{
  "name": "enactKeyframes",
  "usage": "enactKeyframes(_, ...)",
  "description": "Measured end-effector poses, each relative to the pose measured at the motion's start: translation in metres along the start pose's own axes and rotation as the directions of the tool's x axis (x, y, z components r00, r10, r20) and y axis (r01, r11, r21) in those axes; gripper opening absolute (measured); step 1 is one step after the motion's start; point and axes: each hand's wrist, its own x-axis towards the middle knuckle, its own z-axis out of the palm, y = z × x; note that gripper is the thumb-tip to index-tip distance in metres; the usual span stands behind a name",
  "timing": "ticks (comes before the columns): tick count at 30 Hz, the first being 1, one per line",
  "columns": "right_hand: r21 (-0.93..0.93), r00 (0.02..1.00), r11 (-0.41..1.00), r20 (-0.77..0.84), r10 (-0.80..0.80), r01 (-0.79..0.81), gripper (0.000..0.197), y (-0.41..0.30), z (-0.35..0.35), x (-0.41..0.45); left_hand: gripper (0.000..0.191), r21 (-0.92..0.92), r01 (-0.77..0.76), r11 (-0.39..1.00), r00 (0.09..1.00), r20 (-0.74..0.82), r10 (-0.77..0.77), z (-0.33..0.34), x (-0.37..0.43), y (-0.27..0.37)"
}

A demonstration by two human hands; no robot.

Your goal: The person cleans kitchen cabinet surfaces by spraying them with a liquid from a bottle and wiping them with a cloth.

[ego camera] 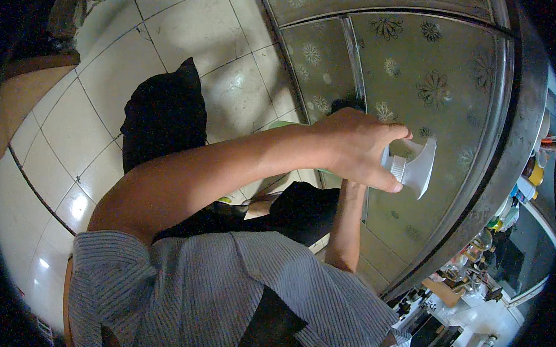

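Note:
My left hand (358,149) reaches across to the right, its back towards me. Thumb and a finger close around the white trigger-spray head (413,172) of a spray bottle, near its ribbed collar. Pale green edges (285,124) show on both sides of my left wrist, probably the bottle's body; my arm covers most of it. My right forearm (349,223) rises behind my left hand, which hides the right hand itself, so its grip does not show. Just beyond the spray head stands a cabinet door (429,129) with a flower pattern and metal frame.
A counter edge (532,115) curves along the right, above the cabinet. Bottles (526,184) and glassware (479,243) crowd the counter. My knees in black cloth (166,117) are over a floor of pale tiles (235,78). A brown object (35,84) is at the far left.

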Motion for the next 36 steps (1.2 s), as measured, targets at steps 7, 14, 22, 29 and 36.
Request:
enactKeyframes(7, 0.022, 0.957, 0.977, 0.211, 0.201, -0.210, 0.032, 0.026, 0.076, 0.026, 0.081, 0.044, -0.117, 0.992, 0.986, -0.110, 0.121, 0.009, -0.005, -0.011)
enactKeyframes(14, 0.060, 0.761, 0.878, 0.529, 0.376, -0.476, 0.033, 0.096, 0.185, 0.067, 0.080, 0.038, -0.121, 0.992, 0.972, -0.200, 0.127, -0.004, -0.002, -0.001)
enactKeyframes(22, -0.099, 0.992, 0.994, 0.113, 0.059, -0.047, 0.032, 0.024, 0.056, 0.007, 0.078, -0.026, -0.086, 0.996, 0.993, -0.087, 0.083, -0.013, -0.007, 0.004)
enactKeyframes(29, -0.117, 0.981, 0.989, 0.156, 0.111, -0.093, 0.032, 0.023, 0.091, 0.007, 0.082, -0.133, -0.232, 0.964, 0.959, -0.195, 0.204, -0.007, -0.006, -0.012)
enactKeyframes(36, -0.086, 0.905, 0.950, 0.290, 0.311, -0.299, 0.031, 0.121, 0.212, 0.079, 0.082, -0.034, -0.159, 0.987, 0.955, -0.260, 0.145, -0.027, -0.013, 0.012)
